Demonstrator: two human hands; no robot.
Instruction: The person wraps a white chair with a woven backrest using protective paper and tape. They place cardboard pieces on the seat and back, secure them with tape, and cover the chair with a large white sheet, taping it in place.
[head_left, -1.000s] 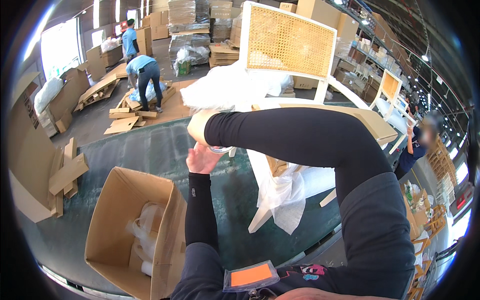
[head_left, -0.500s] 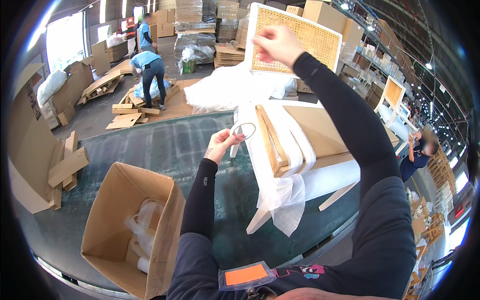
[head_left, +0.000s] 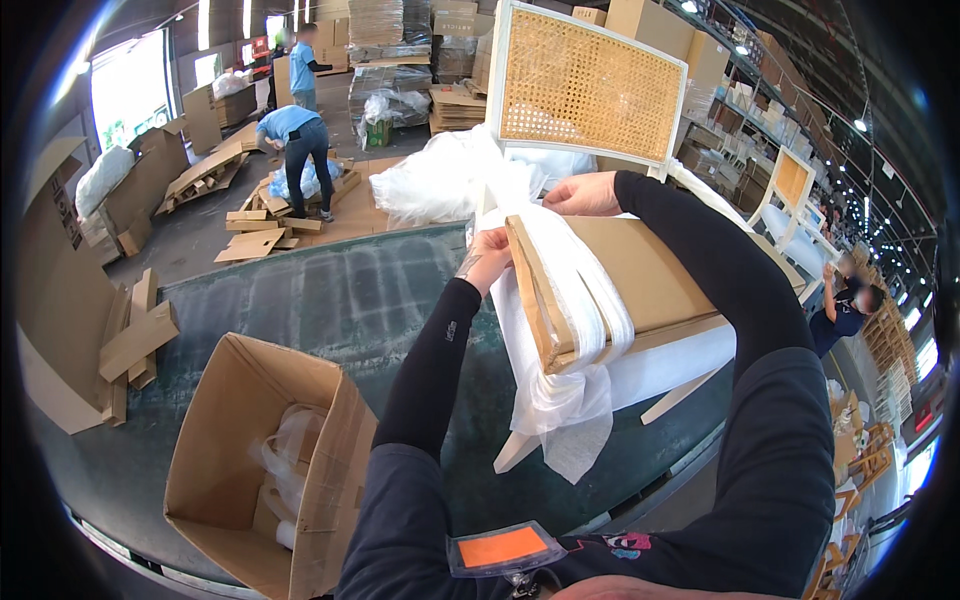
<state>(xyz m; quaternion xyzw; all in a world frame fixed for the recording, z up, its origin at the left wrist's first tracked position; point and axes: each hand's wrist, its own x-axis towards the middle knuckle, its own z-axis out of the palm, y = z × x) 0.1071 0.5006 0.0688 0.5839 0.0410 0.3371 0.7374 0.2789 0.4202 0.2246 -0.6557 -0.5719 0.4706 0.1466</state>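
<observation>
Chair [head_left: 592, 85]: carton [head_left: 655, 268] aboard, white wrap [head_left: 562, 268] apparently securing it!
Left hand [head_left: 487, 256]: at carton's edge, grip unclear.
Right hand [head_left: 588, 194]: curled near wrap, can't tell what's grasped.

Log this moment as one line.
left hand: at cardboard, left edge; right hand: by white wrap; cardboard: on chair, white wrap across; open carton: at left

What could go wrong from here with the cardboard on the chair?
The white wrap across the cardboard might slip if the left hand or the right hand, both near its far side, pulls unevenly. The loose white sheet hanging beside a chair leg could snag.
</observation>
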